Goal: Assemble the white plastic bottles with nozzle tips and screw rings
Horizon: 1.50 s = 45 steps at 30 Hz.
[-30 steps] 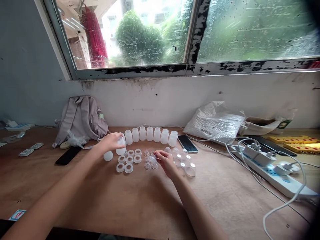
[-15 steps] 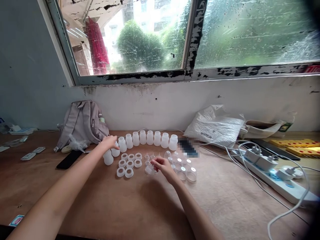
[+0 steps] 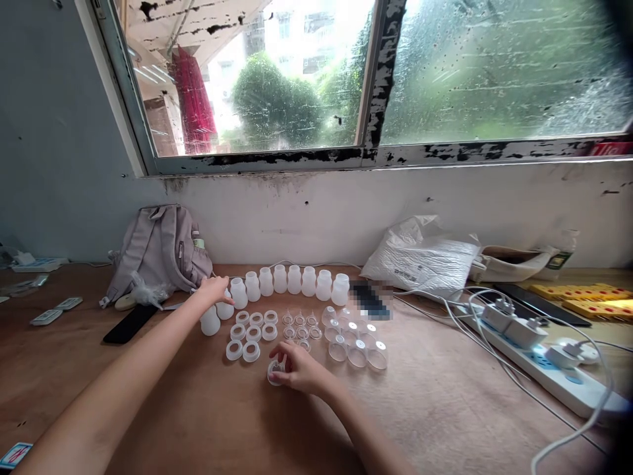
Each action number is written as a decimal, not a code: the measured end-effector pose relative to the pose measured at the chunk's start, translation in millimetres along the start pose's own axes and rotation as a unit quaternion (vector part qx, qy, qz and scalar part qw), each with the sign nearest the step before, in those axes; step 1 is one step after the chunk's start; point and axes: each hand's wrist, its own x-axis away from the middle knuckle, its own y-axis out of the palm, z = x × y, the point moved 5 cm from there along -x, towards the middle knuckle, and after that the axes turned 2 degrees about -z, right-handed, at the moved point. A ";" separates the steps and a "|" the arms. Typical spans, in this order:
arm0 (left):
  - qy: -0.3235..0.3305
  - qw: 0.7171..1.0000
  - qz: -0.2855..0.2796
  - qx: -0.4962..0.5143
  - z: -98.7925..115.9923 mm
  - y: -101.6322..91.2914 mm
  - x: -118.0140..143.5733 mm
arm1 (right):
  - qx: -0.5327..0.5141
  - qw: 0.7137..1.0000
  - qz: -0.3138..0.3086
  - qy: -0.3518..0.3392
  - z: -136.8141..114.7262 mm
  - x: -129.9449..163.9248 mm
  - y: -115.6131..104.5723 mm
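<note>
Wooden table point(image 3: 445, 409) below a rain-streaked window point(image 3: 346, 72) carries a row of small white bottles point(image 3: 291, 280) along the wall. Relative to that row: white rings point(image 3: 250, 326) lie just in front, clear domed caps point(image 3: 356, 346) to the front right, a grey backpack point(image 3: 158, 254) to the left. Right hand point(image 3: 297, 373) rests in front of the rings, fingers curled closed around a small translucent cap part point(image 3: 275, 371) pressed to the table. Left hand point(image 3: 213, 290) sits at the row's left end, fingers loosely bent over the end bottle point(image 3: 225, 309); whether they grip it cannot be determined. The left hand is the nearer one to the row.
</note>
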 end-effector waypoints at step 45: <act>0.290 0.875 0.170 0.347 115.8 71.0 105.2 | 0.104 0.930 0.352 0.011 13.7 10.2 -79.1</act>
